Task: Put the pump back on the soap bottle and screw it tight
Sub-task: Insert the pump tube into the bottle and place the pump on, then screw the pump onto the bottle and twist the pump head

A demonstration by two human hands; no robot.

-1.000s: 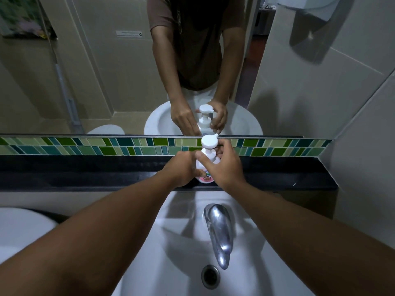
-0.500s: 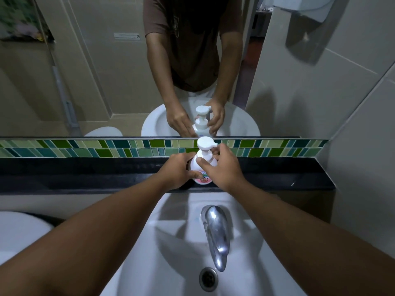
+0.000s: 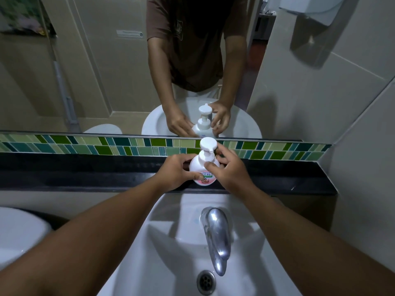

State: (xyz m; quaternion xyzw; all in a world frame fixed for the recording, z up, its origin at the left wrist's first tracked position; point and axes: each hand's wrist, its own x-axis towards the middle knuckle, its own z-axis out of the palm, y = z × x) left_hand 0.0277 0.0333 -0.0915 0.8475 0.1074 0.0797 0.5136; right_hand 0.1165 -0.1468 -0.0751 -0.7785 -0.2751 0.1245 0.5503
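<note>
A white soap bottle (image 3: 197,166) with a pink label stands upright on the black ledge (image 3: 85,174) behind the sink. Its white pump (image 3: 207,146) sits on the bottle's neck, nozzle toward me. My left hand (image 3: 175,173) wraps the bottle's left side and holds it. My right hand (image 3: 227,167) is at the bottle's right shoulder, thumb on the front below the pump collar, fingers curled behind the neck. The mirror above repeats both hands and the bottle.
A white sink (image 3: 171,253) with a chrome tap (image 3: 218,233) and a drain (image 3: 206,282) lies just below the ledge. A green tile strip (image 3: 85,145) runs under the mirror. A second white basin (image 3: 19,233) is at the left edge. A tiled wall (image 3: 352,135) closes the right side.
My right hand has slid down from the pump head to the collar and shoulder of the bottle. My left hand keeps its hold on the bottle, which stays on the ledge.
</note>
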